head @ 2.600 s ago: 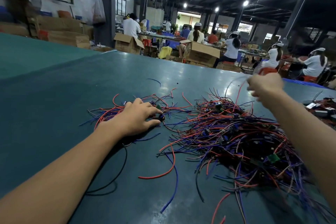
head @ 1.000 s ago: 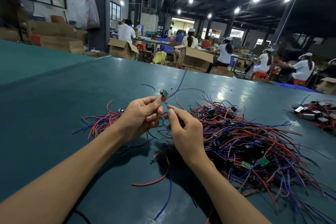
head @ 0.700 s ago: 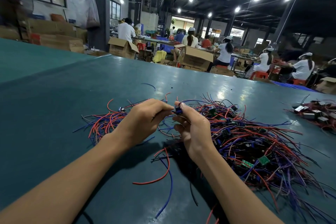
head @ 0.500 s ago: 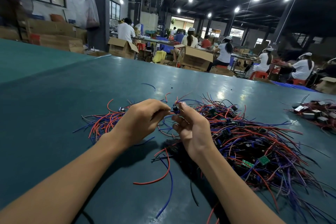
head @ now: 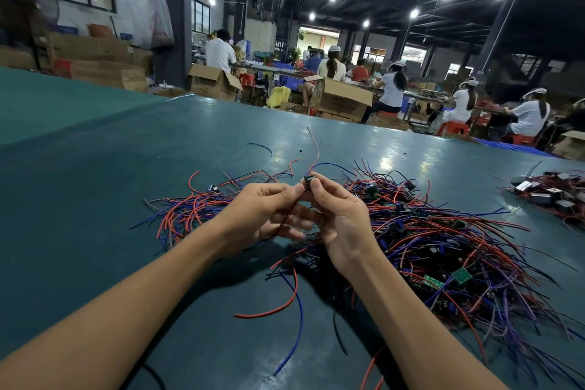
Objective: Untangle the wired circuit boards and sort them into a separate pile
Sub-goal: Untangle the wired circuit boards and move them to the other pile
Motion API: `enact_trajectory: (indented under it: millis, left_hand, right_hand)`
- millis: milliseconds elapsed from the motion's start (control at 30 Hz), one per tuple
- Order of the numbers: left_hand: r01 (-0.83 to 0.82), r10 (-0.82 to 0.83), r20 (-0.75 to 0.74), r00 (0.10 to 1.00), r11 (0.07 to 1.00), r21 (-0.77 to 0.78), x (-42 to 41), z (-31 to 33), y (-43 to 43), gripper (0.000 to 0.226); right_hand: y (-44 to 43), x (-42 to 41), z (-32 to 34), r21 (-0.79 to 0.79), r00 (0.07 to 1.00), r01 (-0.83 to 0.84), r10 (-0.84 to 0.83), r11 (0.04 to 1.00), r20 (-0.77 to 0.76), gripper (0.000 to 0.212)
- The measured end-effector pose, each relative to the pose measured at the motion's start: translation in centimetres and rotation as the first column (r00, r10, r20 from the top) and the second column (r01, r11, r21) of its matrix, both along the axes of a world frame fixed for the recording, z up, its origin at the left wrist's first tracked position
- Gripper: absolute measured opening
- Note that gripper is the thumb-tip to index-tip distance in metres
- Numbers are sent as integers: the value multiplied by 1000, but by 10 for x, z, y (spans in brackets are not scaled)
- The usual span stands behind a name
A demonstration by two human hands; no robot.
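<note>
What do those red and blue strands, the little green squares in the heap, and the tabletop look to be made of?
The strands look like thin wire in glossy plastic insulation: they bend and hold loose curves. The little green squares seem to be rigid circuit board, probably lacquered fibreglass, flat with light spots. The tabletop looks like a smooth teal rubber or vinyl mat; it mirrors the ceiling lamps softly.

I note one small dark circuit board [head: 309, 182] pinched at the grip point, held above the table – its red and blue wires rise and curl away above the grip. Right of the grip lies the large tangled pile [head: 443, 241] of red, blue and black wires with small green boards showing near its lower right. Left of the grip lies the smaller sorted pile [head: 193, 210] – wires fanned out flat, one dark board at its far edge.
</note>
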State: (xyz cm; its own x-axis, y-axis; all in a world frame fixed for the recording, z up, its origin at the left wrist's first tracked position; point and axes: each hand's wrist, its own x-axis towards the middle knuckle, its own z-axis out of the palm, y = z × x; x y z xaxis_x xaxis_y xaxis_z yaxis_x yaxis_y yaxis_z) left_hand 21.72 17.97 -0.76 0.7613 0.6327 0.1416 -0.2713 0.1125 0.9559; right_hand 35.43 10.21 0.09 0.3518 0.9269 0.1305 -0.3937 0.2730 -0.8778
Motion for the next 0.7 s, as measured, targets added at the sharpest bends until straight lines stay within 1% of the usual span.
enact_trajectory:
  millis: [33, 100, 133, 200, 267, 367, 433, 500, 567, 633, 700]
  left_hand:
    - [46, -44, 29, 999, 997, -67, 2, 0, -2, 23]
    - [104, -97, 63, 993, 986, -130, 5, 0, -7, 24]
    - [110, -101, 66, 993, 983, -150, 7, 0, -8, 23]
    - [94, -84, 65, 994, 980, -177, 8, 1, -10, 22]
    - [54, -51, 28, 998, 990, -129, 7, 1, -9, 21]
    - [12, -14, -51, 999, 999, -31, 5, -1, -8, 18]
    - [17, -16, -73, 997, 1000, 11, 4, -1, -8, 23]
    - [25, -22, -70, 997, 999, 46, 2, -2, -7, 29]
    - [23, -15, -81, 997, 995, 100, 0, -3, -4, 30]
    - [25, -6, -117, 993, 987, 157, -2, -3, -2, 26]
    - [16, 14, -145, 989, 978, 208, -5, -5, 2, 19]
  right_hand:
    - [0, -1, 0, -4, 1000, -13, 13, 1000, 5, 32]
    - [0, -3, 1, -11, 998, -56, 56, 998, 3, 40]
    - [-1, -4, 2, -8, 997, -79, 79, 997, -5, 38]
    - [-2, -4, 3, 2, 993, -114, 114, 993, -16, 26]
    - [-2, -3, 3, -15, 992, -120, 121, 993, 34, 13]
    - [0, 0, 0, -65, 982, -95, 105, 993, 160, 18]
    - [1, 1, -1, -76, 975, -61, 76, 995, 208, 20]
    - [2, 3, -3, -46, 972, -13, 23, 999, 235, 19]
    - [3, 6, -4, 2, 970, 16, -16, 1000, 242, 18]
    - [4, 7, -5, 33, 973, 28, -34, 999, 227, 19]
    - [5, 7, -4, 53, 969, 86, -96, 995, 227, 21]
